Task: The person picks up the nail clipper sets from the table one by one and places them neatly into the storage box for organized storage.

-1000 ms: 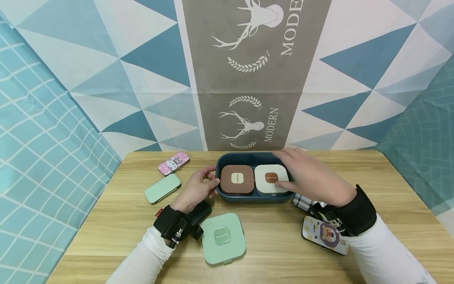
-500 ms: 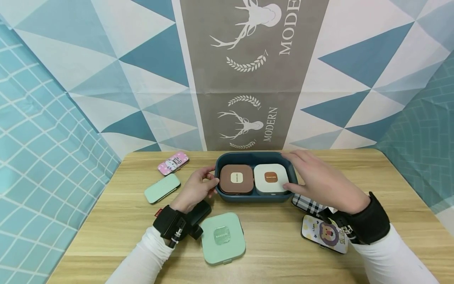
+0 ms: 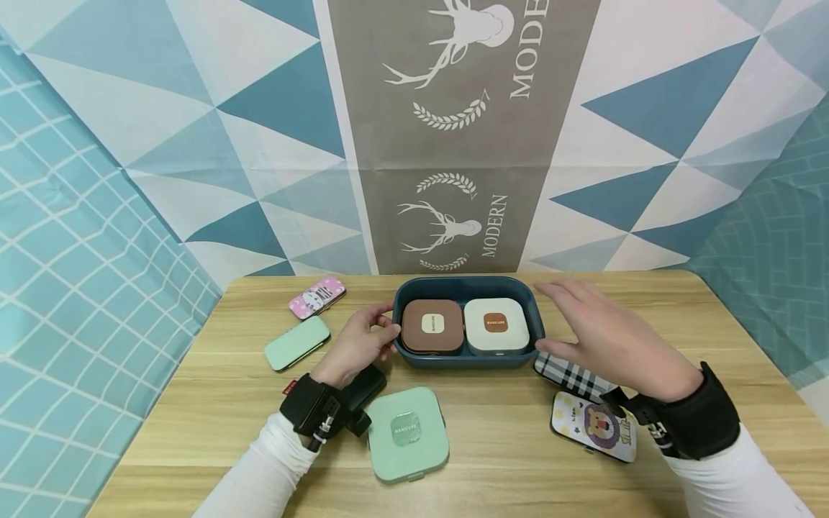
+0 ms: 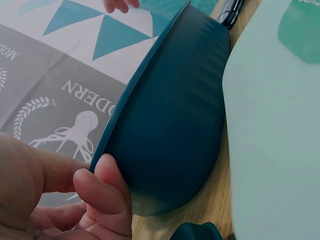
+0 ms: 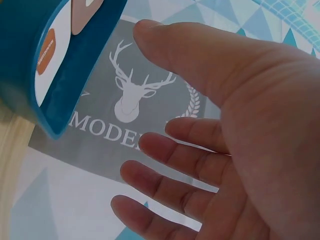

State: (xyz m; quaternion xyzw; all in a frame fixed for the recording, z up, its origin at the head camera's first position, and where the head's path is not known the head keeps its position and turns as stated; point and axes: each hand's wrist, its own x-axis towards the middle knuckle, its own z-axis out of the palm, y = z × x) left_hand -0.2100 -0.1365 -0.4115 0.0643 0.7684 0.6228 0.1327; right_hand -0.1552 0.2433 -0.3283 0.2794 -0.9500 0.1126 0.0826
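Blue bin (image 3: 468, 362), rim (image 4: 122, 102) in left grip (image 3: 358, 342), right grip (image 3: 612, 337) just apart

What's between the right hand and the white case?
The blue bin's right wall stands between the right hand and the white case; the head view shows it.
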